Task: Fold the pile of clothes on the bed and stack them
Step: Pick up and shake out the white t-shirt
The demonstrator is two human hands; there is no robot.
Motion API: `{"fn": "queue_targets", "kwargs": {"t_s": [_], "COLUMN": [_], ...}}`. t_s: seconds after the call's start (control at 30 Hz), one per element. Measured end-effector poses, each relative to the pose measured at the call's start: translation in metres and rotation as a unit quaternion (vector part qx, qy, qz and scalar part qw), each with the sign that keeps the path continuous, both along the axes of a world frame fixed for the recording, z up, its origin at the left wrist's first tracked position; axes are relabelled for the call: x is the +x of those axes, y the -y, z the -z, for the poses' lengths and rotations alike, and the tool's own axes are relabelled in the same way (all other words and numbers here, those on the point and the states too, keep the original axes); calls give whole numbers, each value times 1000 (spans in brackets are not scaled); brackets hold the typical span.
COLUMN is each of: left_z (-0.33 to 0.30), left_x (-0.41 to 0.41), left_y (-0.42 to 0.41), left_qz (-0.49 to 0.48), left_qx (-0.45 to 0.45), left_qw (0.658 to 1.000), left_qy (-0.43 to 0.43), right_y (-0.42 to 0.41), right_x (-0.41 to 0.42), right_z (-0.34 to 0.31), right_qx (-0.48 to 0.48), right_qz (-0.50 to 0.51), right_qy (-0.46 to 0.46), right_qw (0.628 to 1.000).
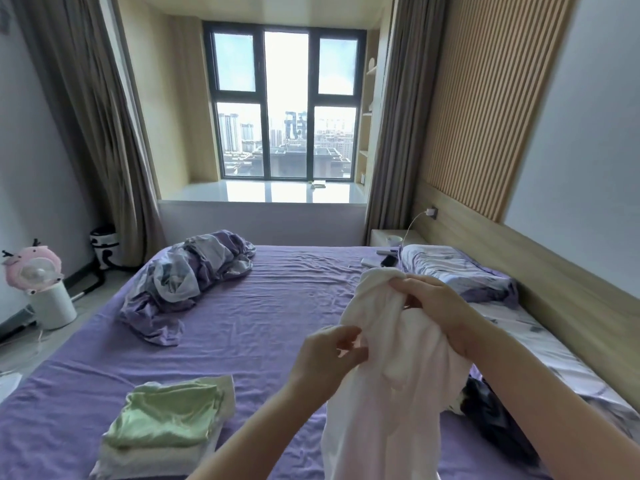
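Observation:
I hold a white garment up above the purple bed. My right hand grips its bunched upper part. My left hand pinches its left edge lower down. The cloth hangs loose toward the bed's near edge. A folded stack with a light green garment on top lies at the near left of the bed. Dark clothes lie unfolded to the right, partly hidden behind the white garment and my right arm.
A crumpled purple-patterned duvet lies at the far left of the bed. A patterned pillow sits by the headboard at right, with a phone beside it. A pink fan stands on the floor at left.

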State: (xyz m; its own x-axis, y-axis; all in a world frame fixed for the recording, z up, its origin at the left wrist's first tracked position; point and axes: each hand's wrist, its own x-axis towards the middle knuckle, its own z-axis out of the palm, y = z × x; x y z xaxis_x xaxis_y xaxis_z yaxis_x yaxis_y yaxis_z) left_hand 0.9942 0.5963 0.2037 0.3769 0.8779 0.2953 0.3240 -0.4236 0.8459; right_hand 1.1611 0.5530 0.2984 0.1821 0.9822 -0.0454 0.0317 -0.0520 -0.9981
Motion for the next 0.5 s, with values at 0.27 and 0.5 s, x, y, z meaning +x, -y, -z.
{"fn": "queue_targets", "kwargs": {"t_s": [0.27,0.5], "left_z": [-13,5], "left_x": [2,34], "left_y": [-16,8], "left_qz": [3,90], "left_qx": [15,-98], "left_qw": [1000,991], "left_qy": [1,12], "right_y": [10,17], "right_x": [15,12], "right_z": [15,8], "right_qx": [10,11], "right_qz": [35,15], "right_qy": [117,23], "right_qw": [992,1000]}}
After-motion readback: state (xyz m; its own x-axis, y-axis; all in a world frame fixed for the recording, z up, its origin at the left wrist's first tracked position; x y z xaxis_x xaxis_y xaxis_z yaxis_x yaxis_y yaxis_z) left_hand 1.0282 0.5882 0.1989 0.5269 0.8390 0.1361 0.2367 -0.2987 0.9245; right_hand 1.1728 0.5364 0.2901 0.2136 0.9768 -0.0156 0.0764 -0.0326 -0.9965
